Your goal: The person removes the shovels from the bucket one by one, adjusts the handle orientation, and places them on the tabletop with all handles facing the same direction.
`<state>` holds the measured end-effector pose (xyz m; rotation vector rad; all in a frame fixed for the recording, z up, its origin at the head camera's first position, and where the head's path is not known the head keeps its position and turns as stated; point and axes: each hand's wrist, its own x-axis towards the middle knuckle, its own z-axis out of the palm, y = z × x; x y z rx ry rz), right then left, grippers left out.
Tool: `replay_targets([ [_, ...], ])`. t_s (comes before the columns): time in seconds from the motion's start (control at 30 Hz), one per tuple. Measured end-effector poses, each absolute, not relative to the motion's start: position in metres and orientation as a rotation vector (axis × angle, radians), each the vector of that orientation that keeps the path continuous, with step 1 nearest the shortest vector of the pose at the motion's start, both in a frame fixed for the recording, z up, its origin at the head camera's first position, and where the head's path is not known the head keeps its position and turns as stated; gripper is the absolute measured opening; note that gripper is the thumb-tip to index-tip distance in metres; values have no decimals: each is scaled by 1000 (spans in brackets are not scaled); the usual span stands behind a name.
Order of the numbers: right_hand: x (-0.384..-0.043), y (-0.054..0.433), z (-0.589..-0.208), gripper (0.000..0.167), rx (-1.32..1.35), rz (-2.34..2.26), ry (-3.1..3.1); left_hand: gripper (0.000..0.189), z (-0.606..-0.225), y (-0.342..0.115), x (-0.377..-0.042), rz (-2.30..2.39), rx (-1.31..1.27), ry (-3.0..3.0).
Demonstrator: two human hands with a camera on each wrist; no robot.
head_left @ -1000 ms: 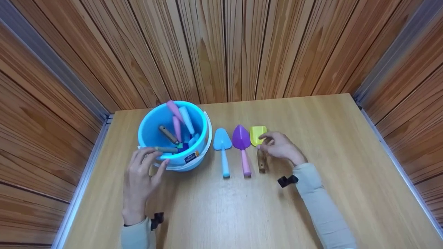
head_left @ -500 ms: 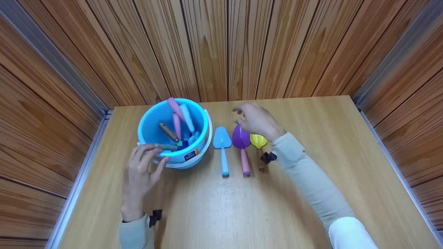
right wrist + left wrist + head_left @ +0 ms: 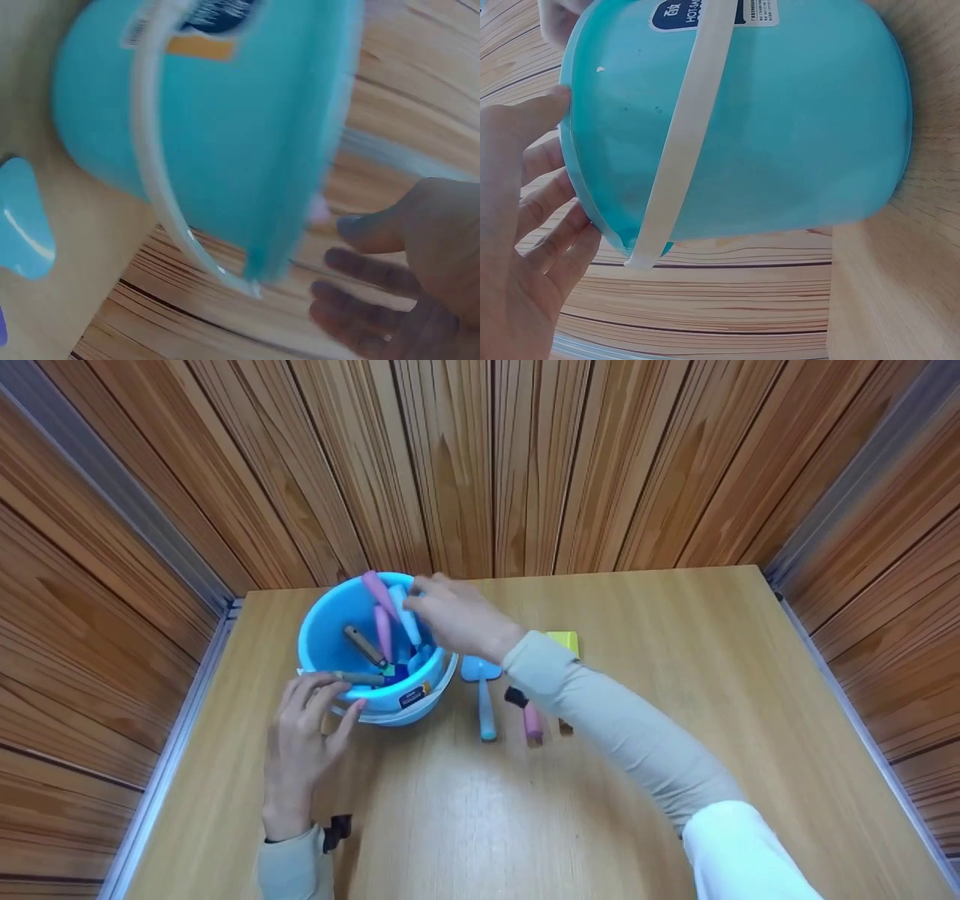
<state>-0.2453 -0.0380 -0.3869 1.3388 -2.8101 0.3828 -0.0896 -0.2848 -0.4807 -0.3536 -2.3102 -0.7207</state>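
A light-blue bucket (image 3: pixel 322 630) with a white handle (image 3: pixel 694 112) stands at the back left of the table. My left hand (image 3: pixel 304 750) rests at its near-left rim, thumb and fingertips spread and touching the edge. Over the bucket's far-right rim hovers my right hand (image 3: pixel 461 615), fingers loosely bent and holding nothing, as the right wrist view shows. Inside the bucket, pink handles (image 3: pixel 382 631), a light-blue handle (image 3: pixel 406 619) and brown handles (image 3: pixel 364 646) stick up; the heads of these tools are mostly hidden.
Right of the bucket lie a light-blue hand trowel (image 3: pixel 486 712), a purple trowel with a pink handle (image 3: pixel 532 724) and a yellow shovel (image 3: pixel 564 641). My right sleeve (image 3: pixel 630 727) partly covers them. Wooden panel walls (image 3: pixel 525 465) enclose the table (image 3: pixel 480 825).
My right hand has moved left from the yellow shovel, past the purple trowel, to the bucket's rim. My left hand has stayed at the bucket.
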Motion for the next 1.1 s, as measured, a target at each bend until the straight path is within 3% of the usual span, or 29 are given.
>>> replay_targets([
  [0.27,-257,-73,-407,37,1428,315,-2853,34,-483,-280,-89,-733,-353,-2306],
  [0.47,-257,-87,-417,37,1387,-130,-2778,34,-483,-277,-88,-748,-358,-2304],
  [0.67,-254,-106,-421,57,1348,-689,-2628,34,-482,-278,-88,-739,-357,-2307],
  [0.93,-250,-126,-424,79,1224,-1041,-2741,33,-482,-280,-87,-723,-337,-2311],
  [1.1,-251,-125,-420,52,1206,-1109,-2706,32,-484,-279,-88,-736,-363,-2304],
])
